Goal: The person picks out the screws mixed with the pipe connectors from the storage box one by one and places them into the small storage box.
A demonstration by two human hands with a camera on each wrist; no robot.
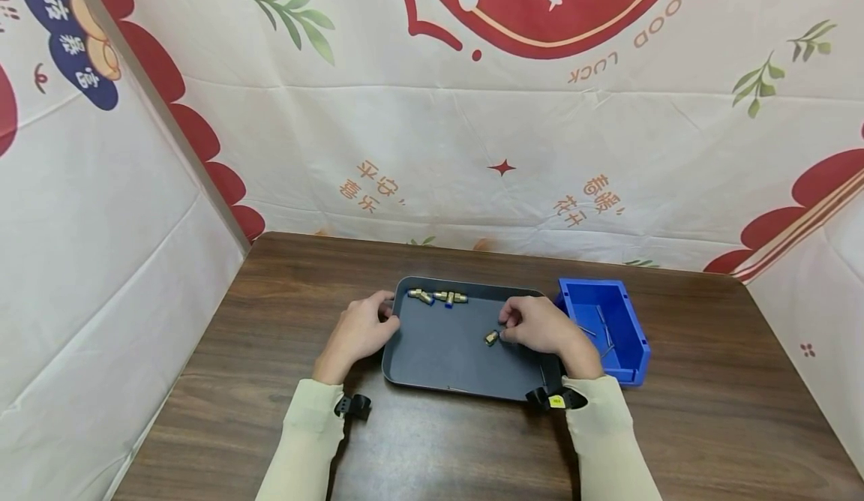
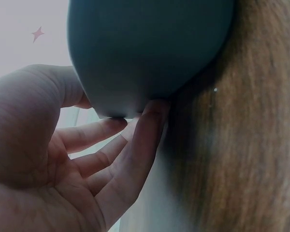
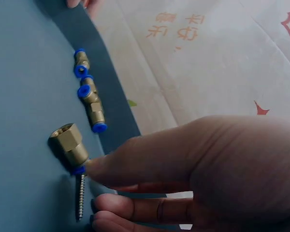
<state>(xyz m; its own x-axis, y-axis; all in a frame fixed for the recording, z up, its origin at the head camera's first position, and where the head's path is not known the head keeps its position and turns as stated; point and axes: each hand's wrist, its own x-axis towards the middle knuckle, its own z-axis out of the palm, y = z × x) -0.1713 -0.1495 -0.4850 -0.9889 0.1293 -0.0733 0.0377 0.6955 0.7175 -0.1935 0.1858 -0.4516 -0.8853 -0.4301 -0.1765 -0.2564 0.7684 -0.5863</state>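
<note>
My left hand (image 1: 359, 330) grips the left end of the dark grey tray (image 1: 432, 370), its thumb at the rim and fingers against the outside and underside. My right hand (image 1: 540, 325) reaches over the tray's right part with bent fingers. In the right wrist view its thumb tip is right beside a brass fitting (image 3: 70, 145) with a blue collar; whether they touch, I cannot tell. A thin threaded screw (image 3: 81, 198) lies left of the fingertips, its upper end hidden. Along the far wall sit a brass Y-shaped fitting (image 1: 421, 295) and a brass T-shaped fitting (image 1: 451, 298), both with blue ends.
A blue plastic bin (image 1: 637, 351) holding several screws (image 1: 605, 325) stands close to the tray's right side. Both rest on a brown wood-grain table (image 1: 432, 441). Printed white cloth (image 1: 432, 133) hangs behind the table and along its sides.
</note>
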